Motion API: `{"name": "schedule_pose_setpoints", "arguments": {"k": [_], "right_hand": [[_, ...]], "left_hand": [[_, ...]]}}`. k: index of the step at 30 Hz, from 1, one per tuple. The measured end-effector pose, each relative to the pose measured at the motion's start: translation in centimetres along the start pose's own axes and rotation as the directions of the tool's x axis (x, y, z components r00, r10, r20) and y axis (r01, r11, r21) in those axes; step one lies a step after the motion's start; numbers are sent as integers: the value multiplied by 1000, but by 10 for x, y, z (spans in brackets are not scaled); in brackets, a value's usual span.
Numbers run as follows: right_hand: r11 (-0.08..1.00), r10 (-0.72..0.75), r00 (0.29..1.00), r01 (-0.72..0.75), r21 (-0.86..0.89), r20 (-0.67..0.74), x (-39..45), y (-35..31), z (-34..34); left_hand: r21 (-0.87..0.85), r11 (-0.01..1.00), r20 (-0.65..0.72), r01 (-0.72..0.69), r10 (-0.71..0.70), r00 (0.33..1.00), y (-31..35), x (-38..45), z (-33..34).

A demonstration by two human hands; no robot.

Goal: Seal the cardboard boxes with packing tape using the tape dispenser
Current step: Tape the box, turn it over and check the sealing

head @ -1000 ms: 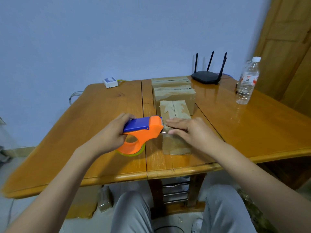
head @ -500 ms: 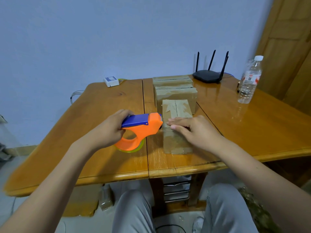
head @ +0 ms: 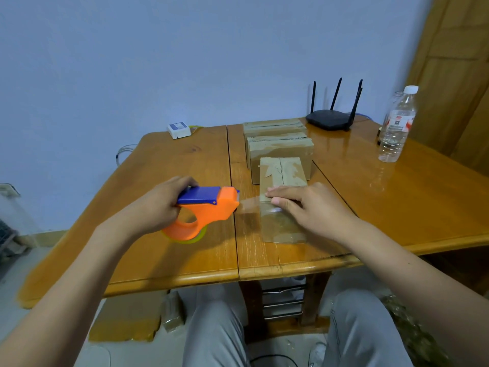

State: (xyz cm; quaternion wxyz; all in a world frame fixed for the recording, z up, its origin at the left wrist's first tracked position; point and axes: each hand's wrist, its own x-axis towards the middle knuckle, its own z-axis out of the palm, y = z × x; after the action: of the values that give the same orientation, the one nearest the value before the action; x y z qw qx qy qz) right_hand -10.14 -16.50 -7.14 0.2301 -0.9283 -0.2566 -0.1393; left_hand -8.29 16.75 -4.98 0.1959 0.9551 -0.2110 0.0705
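A small cardboard box (head: 282,172) lies lengthwise near the table's front edge, its top flaps closed with a seam down the middle. My right hand (head: 307,207) rests flat on its top, fingers straight, pressing clear tape down. My left hand (head: 156,207) grips an orange and blue tape dispenser (head: 203,211) just left of the box. A strip of clear tape (head: 250,205) stretches from the dispenser's mouth to the box. Two more cardboard boxes (head: 280,152) stand behind it.
The wooden table (head: 164,181) carries a black router (head: 330,119) at the back, a water bottle (head: 397,125) at the right and a small white device (head: 179,130) at the back left. Flattened cardboard (head: 124,321) lies on the floor under the table.
My left hand has drawn the dispenser leftward away from the box, and a stretch of clear tape now spans the gap. My right hand stays on the box top.
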Motion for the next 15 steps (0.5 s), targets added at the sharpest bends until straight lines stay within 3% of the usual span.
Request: {"name": "schedule_pose_setpoints", "arguments": {"k": [5,15], "right_hand": [[973,-80,993,96,-210,83,2,-7,4],[958,-97,992,115,-261,82,6,-2,8]], "left_hand": [[88,996,87,-7,0,996,7,1,-4],[413,907,321,-79,-64,945,48,24,-20]]}}
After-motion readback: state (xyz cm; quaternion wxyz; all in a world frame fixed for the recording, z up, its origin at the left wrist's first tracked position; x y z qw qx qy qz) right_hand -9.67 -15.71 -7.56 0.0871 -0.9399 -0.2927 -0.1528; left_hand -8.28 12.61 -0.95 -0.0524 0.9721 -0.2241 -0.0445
